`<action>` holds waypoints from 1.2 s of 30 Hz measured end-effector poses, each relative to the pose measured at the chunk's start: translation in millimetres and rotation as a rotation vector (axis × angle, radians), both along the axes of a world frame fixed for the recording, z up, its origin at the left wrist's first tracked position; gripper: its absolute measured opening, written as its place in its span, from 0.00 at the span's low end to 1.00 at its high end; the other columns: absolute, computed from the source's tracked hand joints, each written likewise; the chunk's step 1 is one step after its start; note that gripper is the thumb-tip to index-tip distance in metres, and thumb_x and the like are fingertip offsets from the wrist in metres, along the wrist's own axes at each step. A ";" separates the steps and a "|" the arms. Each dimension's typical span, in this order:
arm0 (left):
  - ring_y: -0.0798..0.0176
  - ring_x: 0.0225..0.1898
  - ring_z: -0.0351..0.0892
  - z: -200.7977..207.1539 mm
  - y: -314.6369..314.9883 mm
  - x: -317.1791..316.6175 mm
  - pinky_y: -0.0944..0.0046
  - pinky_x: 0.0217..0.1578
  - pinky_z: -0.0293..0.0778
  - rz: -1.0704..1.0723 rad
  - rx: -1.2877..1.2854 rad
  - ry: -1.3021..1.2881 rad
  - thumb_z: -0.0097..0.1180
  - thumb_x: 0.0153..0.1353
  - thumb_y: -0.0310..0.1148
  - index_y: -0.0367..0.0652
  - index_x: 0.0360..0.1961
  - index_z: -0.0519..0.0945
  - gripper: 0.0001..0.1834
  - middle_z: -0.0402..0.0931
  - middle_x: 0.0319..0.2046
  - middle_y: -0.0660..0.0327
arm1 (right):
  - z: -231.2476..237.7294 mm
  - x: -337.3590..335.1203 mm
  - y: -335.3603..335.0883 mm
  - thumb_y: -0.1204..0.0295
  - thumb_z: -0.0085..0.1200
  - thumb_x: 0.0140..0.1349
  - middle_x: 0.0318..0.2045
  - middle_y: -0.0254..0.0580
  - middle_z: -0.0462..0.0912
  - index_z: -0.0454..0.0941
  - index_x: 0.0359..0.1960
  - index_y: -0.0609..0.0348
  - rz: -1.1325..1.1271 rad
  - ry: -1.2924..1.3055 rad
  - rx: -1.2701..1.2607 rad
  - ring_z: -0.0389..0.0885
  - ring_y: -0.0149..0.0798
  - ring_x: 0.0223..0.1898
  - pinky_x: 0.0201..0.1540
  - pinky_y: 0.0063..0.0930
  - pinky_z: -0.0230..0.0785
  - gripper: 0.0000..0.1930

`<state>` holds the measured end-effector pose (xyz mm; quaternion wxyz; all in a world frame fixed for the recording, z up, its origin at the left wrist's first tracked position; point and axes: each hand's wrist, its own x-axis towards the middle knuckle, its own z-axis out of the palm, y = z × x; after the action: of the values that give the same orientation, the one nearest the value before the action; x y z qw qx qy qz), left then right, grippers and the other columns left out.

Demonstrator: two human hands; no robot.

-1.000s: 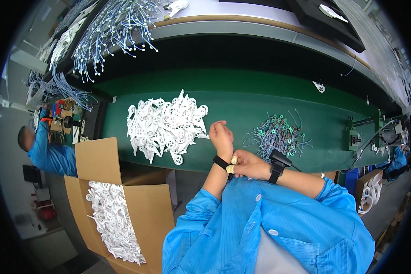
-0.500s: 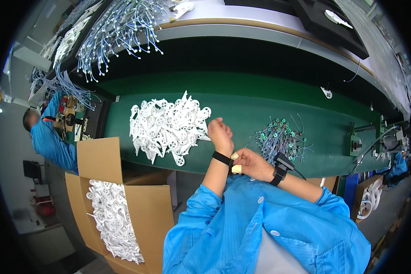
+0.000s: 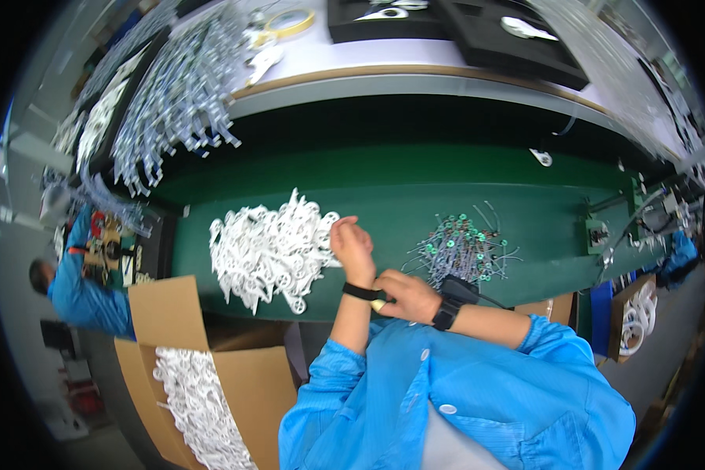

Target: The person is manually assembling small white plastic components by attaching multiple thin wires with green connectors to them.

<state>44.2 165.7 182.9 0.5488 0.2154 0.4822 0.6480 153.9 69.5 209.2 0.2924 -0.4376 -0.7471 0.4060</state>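
Observation:
My left hand [image 3: 351,249] is turned up beside the right edge of a heap of white plastic parts [image 3: 268,251], with its fingers loosely curled and nothing seen in them. Round that wrist runs a black wristband [image 3: 362,292]. My right hand [image 3: 412,298] reaches across to it, fingers closed at the band; pale yellow covers sit on its fingertips, partly hidden. The right wrist carries a black strap [image 3: 447,312] with a dark block [image 3: 459,289] and a cable. Beyond this hand lies a pile of thin wires with green round ends [image 3: 460,247].
An open cardboard box [image 3: 254,384] of white parts stands at the lower left. Above the green bench [image 3: 384,211], a shelf holds hanging wire bundles [image 3: 180,94], yellow tape [image 3: 290,23] and black trays [image 3: 509,47]. A fixture [image 3: 598,233] stands right. Another person's blue sleeve [image 3: 90,301] shows left.
My right hand has moved in against the left wrist and its fingertips now meet the wristband. The view has shifted, so the bench sits lower in the picture.

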 end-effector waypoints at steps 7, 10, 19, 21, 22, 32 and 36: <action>0.72 0.14 0.57 -70.2 0.3 -34.2 0.71 0.14 0.54 -0.206 -0.342 -0.888 0.47 0.62 0.33 0.45 0.30 0.73 0.06 0.58 0.14 0.70 | -23.7 -7.6 -4.8 0.69 0.59 0.52 0.43 0.42 0.73 0.71 0.45 0.57 0.019 0.036 -0.113 0.78 0.48 0.37 0.38 0.39 0.73 0.19; 0.72 0.14 0.57 -75.3 -6.6 -47.0 0.71 0.14 0.55 -0.275 -0.327 -0.938 0.47 0.62 0.33 0.43 0.31 0.73 0.06 0.58 0.14 0.69 | -34.5 6.3 -6.5 0.67 0.58 0.57 0.44 0.43 0.72 0.70 0.47 0.59 0.071 0.145 -0.177 0.79 0.43 0.35 0.39 0.35 0.73 0.18; 0.75 0.17 0.58 -19.8 -36.9 -158.8 0.74 0.17 0.53 -0.067 -0.190 -0.047 0.47 0.66 0.38 0.44 0.36 0.74 0.09 0.59 0.17 0.70 | -150.0 191.5 -18.1 0.79 0.50 0.60 0.27 0.37 0.79 0.74 0.40 0.63 -0.976 0.141 -0.373 0.77 0.28 0.27 0.29 0.24 0.71 0.07; 0.75 0.18 0.59 -27.2 -38.2 -171.3 0.74 0.16 0.53 0.109 -0.205 0.115 0.46 0.66 0.38 0.44 0.36 0.72 0.10 0.61 0.17 0.69 | -168.6 242.1 -9.6 0.73 0.55 0.56 0.23 0.43 0.79 0.76 0.34 0.63 -1.195 -0.036 -0.238 0.78 0.38 0.26 0.31 0.32 0.70 0.07; 0.75 0.17 0.59 -36.6 -39.6 -180.5 0.74 0.16 0.53 0.227 -0.266 0.234 0.45 0.65 0.37 0.42 0.36 0.72 0.09 0.61 0.17 0.69 | -152.6 247.7 1.6 0.73 0.56 0.54 0.25 0.48 0.80 0.77 0.36 0.63 -1.237 -0.234 -0.243 0.80 0.45 0.28 0.33 0.35 0.71 0.09; 0.74 0.17 0.54 -17.1 -19.5 -249.8 0.74 0.15 0.53 0.329 -0.233 -0.028 0.46 0.63 0.35 0.44 0.31 0.70 0.06 0.56 0.16 0.72 | -206.4 282.7 32.4 0.63 0.63 0.50 0.22 0.53 0.82 0.81 0.25 0.67 -0.979 -0.530 -0.522 0.81 0.42 0.25 0.31 0.37 0.71 0.15; 0.74 0.17 0.55 28.5 0.7 -279.4 0.72 0.15 0.55 0.290 -0.130 0.002 0.46 0.64 0.34 0.43 0.33 0.69 0.06 0.57 0.17 0.70 | -224.4 302.0 22.2 0.72 0.58 0.49 0.23 0.45 0.82 0.79 0.27 0.69 -1.159 -0.392 -0.520 0.79 0.38 0.26 0.31 0.32 0.70 0.10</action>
<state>-235.2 166.4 211.4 0.4617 0.1083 0.5499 0.6875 455.9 91.7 -15.2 0.2070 -0.8905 -0.3079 0.2632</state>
